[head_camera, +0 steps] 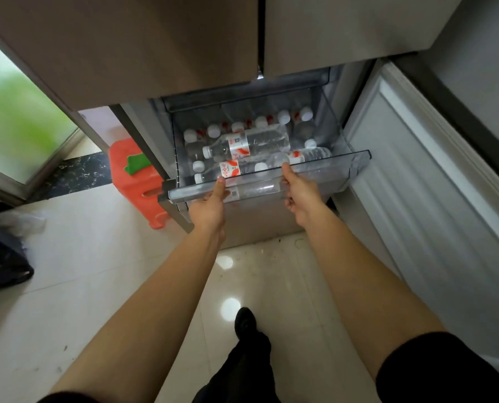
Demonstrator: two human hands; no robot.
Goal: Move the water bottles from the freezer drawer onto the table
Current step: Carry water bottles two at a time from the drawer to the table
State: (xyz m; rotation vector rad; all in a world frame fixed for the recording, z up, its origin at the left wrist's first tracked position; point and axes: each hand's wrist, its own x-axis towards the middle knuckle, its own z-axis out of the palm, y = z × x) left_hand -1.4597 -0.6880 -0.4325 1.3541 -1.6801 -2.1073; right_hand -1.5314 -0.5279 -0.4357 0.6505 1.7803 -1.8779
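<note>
Nearest you: dark sleeves at the bottom edge, one dark-clad foot [244, 321] on the glossy tiled floor [97, 286], both bare forearms reaching fwd. Your left hand [210, 206] grips the freezer drawer [344, 165] at its clear front rim, left of centre, thumb over the top edge, fingers hidden under the lip. Your right hand [299, 194] clamps the same rim a bit right of centre, thumb on top, fingers curled below. Hands are apart, each closed on the rim, neither touching a bottle.

The drawer stands pulled out from under the upper fridge doors [155, 48]. Inside it, the water bottles [248, 145]: clear, white caps, red-and-white labels. Approx three lie on their sides along the drawer's front edge and middle, caps toward the left wall; one lies at the front right corner just behind your right thumb. More stand upright along the back edge, caps only showing; exact count can't be told.

Left of the drawer, an orange plastic stool [134, 184] with a green cloth [136, 164] on top. Far left, a frosted glass door [15, 117]. Right, the open white freezer door [434, 199].
</note>
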